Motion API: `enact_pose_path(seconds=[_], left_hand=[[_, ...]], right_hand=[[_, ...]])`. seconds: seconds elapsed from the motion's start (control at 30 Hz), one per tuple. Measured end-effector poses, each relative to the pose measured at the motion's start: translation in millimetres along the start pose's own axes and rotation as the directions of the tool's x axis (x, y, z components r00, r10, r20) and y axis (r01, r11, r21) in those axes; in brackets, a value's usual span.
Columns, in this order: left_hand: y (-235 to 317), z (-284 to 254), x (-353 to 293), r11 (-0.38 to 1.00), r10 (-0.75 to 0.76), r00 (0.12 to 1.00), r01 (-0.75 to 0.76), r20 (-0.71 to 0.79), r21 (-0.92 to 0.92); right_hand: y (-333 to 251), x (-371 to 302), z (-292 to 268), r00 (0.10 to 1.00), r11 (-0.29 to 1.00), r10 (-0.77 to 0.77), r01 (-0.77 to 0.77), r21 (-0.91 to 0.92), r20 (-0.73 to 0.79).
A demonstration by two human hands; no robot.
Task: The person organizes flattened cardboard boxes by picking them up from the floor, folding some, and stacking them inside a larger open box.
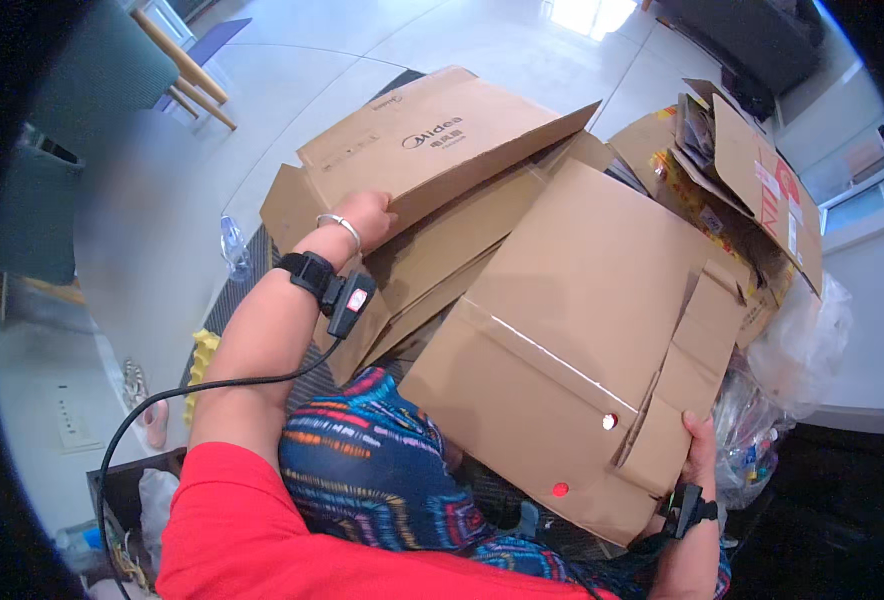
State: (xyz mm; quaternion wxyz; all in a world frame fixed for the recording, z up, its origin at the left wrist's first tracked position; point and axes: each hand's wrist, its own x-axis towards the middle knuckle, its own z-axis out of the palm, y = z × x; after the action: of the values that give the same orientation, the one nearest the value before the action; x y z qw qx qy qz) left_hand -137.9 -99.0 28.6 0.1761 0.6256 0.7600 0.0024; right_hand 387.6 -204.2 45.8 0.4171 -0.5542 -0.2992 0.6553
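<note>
My left hand (364,215) is closed at the near edge of a brown cardboard box (362,165) with dark print, which lies partly opened out at the far left of the pile. Its fingertips are curled out of sight at the edge. With my right hand (700,452) I grip the lower right edge of a large flattened cardboard box (562,300). That sheet slants across my lap, with two small round holes and a narrow flap along its right side. Between the two, more folded cardboard (442,235) shows.
More cardboard (762,190) is stacked at the right, above clear plastic bags (792,340). A clear plastic bottle (234,248) lies on the floor at left. A dark bin (112,490) with plastic stands at lower left. A black cable (202,385) runs from my left wrist.
</note>
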Motion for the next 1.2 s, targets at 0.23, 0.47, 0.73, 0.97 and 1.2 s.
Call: enact_pose_path(seconds=[0.23, 0.47, 0.73, 0.97, 1.2], left_hand=[[9.7, -2.5, -2.9, 1.0, 0.0, 0.999, -0.001, -0.032, -0.031], [11.6, 1.1, -6.3, 0.998, 0.067, 0.997, -0.067, 0.033, -0.02], [16.0, -1.3, -8.8, 0.995, 0.104, 0.99, -0.102, 0.098, -0.021], [12.0, -1.3, -8.0, 0.99, 0.098, 0.984, -0.081, 0.145, -0.118], [11.4, -0.8, -9.4, 0.994, 0.102, 0.973, -0.094, 0.206, -0.048]], right_hand=[[-7.3, 42.3, -5.0, 0.993, 0.995, 0.096, -0.094, -0.03, 0.073], [-2.9, 95.4, 26.8, 0.986, 0.993, 0.106, -0.099, -0.059, 0.127], [14.4, 158.0, 33.5, 0.988, 0.996, 0.085, -0.08, -0.044, 0.125], [15.9, 170.3, 24.0, 0.996, 0.993, 0.0, 0.01, -0.119, 0.084], [1.7, 168.9, 26.4, 0.986, 0.985, -0.054, 0.078, -0.154, 0.156]])
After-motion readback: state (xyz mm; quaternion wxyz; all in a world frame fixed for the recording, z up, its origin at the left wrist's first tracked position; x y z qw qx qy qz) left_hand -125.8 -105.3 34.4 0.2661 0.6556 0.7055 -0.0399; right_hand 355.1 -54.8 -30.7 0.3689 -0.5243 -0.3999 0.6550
